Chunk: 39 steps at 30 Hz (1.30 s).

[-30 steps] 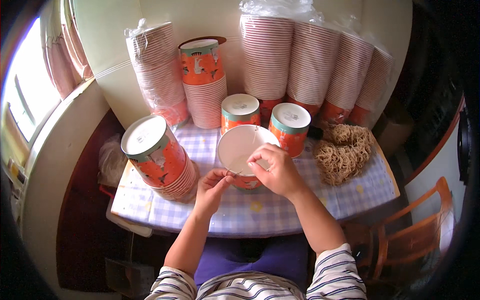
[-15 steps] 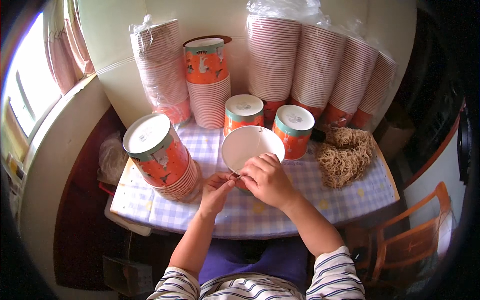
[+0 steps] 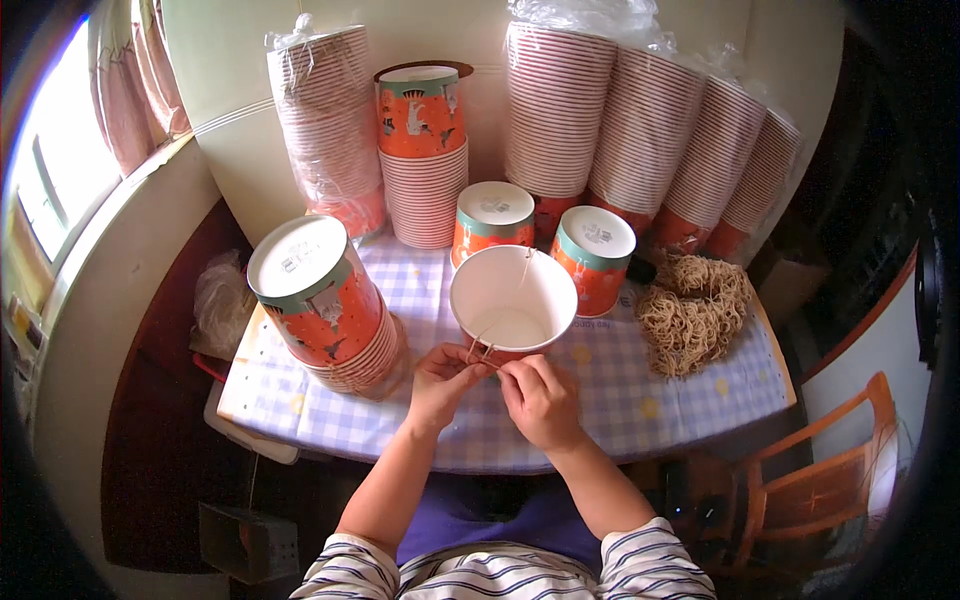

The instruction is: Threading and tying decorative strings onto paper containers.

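An orange paper bucket (image 3: 515, 290) stands upright at the middle of the table, its white inside facing me. A thin tan string (image 3: 487, 350) shows at its near rim, and a thin line runs inside toward a small knot at the far rim. My left hand (image 3: 440, 388) pinches the string just outside the near rim. To its right, my right hand (image 3: 543, 402) is closed with thumb and forefinger on the string. A loose pile of tan strings (image 3: 693, 318) lies to the right.
Two upturned buckets, one (image 3: 496, 206) and another (image 3: 597, 245), stand behind the upright one. A tilted bucket stack (image 3: 330, 310) is at left. Tall stacks (image 3: 560, 110) line the back, several wrapped in plastic. A checked cloth (image 3: 640, 410) covers the table; a wooden chair (image 3: 820, 480) stands right.
My right hand has drawn back from over the bucket's near rim, down and slightly right. My left hand stays at the rim, and more of the bucket's inside shows.
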### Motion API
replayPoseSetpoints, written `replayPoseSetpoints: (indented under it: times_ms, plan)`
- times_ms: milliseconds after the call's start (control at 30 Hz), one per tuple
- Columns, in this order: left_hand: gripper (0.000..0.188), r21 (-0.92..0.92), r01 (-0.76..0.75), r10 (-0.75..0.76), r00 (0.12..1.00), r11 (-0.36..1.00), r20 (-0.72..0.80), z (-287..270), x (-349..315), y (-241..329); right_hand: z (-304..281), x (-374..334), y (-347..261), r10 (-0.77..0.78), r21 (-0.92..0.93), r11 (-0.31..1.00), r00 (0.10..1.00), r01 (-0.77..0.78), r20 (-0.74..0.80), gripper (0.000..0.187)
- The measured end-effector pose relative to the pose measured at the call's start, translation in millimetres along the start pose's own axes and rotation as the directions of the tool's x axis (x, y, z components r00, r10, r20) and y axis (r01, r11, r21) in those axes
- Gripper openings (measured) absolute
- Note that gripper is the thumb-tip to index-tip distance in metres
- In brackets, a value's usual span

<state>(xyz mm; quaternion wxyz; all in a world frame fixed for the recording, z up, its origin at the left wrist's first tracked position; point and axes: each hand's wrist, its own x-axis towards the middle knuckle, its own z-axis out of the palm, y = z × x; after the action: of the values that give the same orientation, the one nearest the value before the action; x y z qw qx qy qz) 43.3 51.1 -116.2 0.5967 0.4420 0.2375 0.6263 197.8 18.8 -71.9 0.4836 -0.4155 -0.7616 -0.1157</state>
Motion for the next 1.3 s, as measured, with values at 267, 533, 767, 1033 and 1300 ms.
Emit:
replayPoseSetpoints:
  times_ms: [267,533,767,1033,1300]
  plan:
    - [0.014,0.027,0.007,-0.005,0.997,1.000,-0.072,4.2,1.8,-4.2,22.5,-15.2,11.4,0.086,0.034,0.996,0.994,-0.084,-0.068,0.016]
    - [0.014,0.080,-0.038,0.042,0.998,0.996,-0.052,2.1,2.1,-8.4,20.3,-11.9,9.0,0.177,0.171,0.972,0.980,-0.159,-0.096,0.017]
    - [0.015,0.172,-0.153,0.156,0.988,0.973,-0.005,5.2,2.5,-10.9,18.4,-7.2,2.3,0.322,0.422,0.870,0.942,-0.254,-0.097,0.014]
    - [0.016,0.301,-0.184,0.170,0.983,0.936,0.073,-0.6,-0.3,-13.6,28.4,-9.0,3.5,0.345,0.417,0.867,0.932,-0.273,-0.107,0.012]
    - [0.028,0.215,-0.101,0.091,0.994,0.971,0.056,10.1,-0.7,-3.1,30.4,-12.2,7.2,0.286,0.318,0.921,0.946,-0.227,-0.152,0.011]
